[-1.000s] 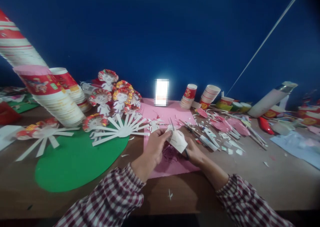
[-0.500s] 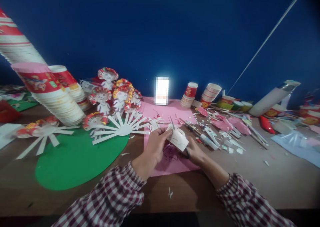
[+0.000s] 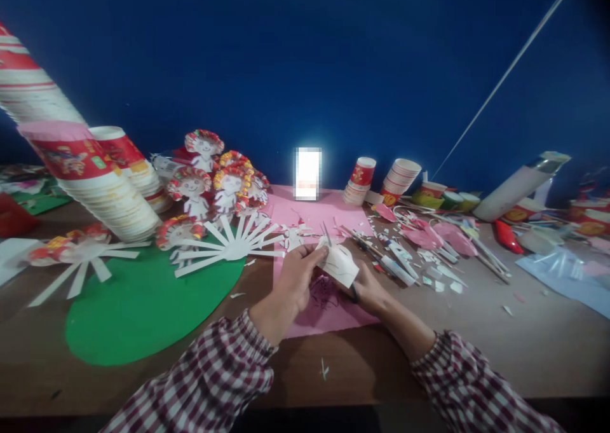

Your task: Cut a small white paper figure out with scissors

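Note:
My left hand pinches a small piece of white paper with dark lines on it. Closed round the handles of a pair of scissors is my right hand; the blade tips stick out beyond the paper's far edge, and a dark handle loop shows below it. The paper hides the middle of the scissors. Beneath both hands lies a pink sheet with dark scribbles. Left of my left hand, a white paper cutout with fanned strips rests partly on a green rounded sheet.
Stacks of paper cups lean at the left, near paper dolls with red and yellow frills. More cup stacks stand at the back. Pens, paper scraps and pink pieces litter the right. A bright blurred rectangle stands behind.
Both hands keep almost the same pose on the paper and scissors. The whole view has shifted very slightly; nothing has been picked up or let go.

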`<action>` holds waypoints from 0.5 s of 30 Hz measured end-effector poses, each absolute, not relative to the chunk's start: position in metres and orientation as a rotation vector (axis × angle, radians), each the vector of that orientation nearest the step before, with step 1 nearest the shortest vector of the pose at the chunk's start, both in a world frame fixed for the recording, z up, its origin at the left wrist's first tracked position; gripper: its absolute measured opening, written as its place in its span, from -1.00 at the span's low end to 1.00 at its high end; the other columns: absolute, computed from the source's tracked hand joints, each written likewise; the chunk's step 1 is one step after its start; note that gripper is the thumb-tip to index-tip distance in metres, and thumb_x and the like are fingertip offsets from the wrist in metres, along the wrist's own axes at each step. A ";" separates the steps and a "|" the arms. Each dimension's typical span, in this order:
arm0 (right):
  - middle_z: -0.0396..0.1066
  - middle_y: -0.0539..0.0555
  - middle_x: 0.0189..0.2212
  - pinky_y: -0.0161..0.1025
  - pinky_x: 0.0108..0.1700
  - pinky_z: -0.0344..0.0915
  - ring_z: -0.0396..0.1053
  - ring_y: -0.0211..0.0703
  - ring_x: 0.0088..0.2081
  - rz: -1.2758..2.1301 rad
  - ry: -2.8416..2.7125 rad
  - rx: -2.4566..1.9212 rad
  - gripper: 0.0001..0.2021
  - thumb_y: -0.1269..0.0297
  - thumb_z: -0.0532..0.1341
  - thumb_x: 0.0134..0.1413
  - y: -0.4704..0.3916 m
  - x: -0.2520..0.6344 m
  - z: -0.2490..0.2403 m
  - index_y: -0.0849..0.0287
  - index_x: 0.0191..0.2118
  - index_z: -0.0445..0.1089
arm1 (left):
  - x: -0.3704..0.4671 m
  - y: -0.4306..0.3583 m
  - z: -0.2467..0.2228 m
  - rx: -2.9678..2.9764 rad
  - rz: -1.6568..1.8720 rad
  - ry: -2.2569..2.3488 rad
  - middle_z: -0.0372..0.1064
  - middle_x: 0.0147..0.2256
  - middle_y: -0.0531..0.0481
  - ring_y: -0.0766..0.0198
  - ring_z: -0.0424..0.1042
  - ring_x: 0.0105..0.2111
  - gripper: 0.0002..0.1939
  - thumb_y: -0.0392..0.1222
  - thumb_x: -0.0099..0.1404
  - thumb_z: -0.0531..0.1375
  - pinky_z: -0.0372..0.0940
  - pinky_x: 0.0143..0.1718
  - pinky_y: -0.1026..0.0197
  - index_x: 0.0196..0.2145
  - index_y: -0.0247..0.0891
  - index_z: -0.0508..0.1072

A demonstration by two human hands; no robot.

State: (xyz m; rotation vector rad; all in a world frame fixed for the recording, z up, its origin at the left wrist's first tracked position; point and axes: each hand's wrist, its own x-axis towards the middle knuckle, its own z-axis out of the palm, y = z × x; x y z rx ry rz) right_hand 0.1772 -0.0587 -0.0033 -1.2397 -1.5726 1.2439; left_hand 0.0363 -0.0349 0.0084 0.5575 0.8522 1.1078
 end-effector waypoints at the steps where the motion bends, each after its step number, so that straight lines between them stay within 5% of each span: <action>1: 0.24 -0.04 -0.60 -0.34 -0.47 0.12 0.11 -0.27 -0.52 1.248 -1.574 -1.217 -0.78 0.18 0.31 -0.14 -0.059 0.176 -0.002 0.21 -0.37 0.41 | 0.036 -0.035 0.008 0.553 1.103 0.844 0.35 -0.61 0.05 0.38 0.28 -0.64 -0.76 -0.23 -0.09 0.39 0.19 -0.57 0.29 -0.46 -0.36 0.46; 15: 0.29 0.00 -0.54 -0.27 -0.36 0.21 0.17 -0.21 -0.47 1.199 -1.603 -1.193 -0.82 0.22 0.30 -0.11 -0.058 0.176 -0.002 0.18 -0.35 0.42 | 0.037 -0.035 0.005 0.555 1.089 0.820 0.39 -0.58 0.01 0.34 0.34 -0.61 -0.71 -0.21 -0.10 0.40 0.25 -0.56 0.28 -0.42 -0.38 0.45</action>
